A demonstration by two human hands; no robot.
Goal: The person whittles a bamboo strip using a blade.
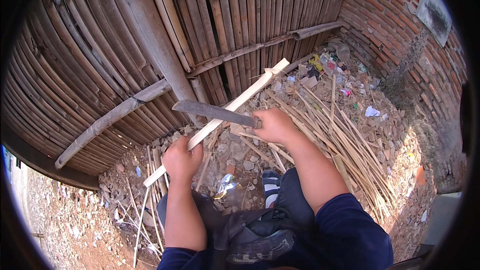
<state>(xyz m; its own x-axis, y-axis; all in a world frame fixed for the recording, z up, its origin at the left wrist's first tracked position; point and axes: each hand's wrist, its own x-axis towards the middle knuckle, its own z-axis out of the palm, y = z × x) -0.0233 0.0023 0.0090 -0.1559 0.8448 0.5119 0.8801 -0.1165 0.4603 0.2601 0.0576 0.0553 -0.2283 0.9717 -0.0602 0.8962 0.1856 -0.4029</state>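
My left hand is wrapped round a pale split bamboo strip near its lower end. The strip slants up and to the right, its far end showing a node with a few loose fibres. In my right hand is the handle of a machete. Its dark, worn blade points left and crosses over the strip a little above my left hand. Whether the edge touches the wood, I cannot tell.
A bamboo slat wall with a thick post stands ahead and left. A brick wall rises at the right. Cut bamboo strips lie piled on the rubble at my right; several thin pieces lie at left. Litter is scattered about.
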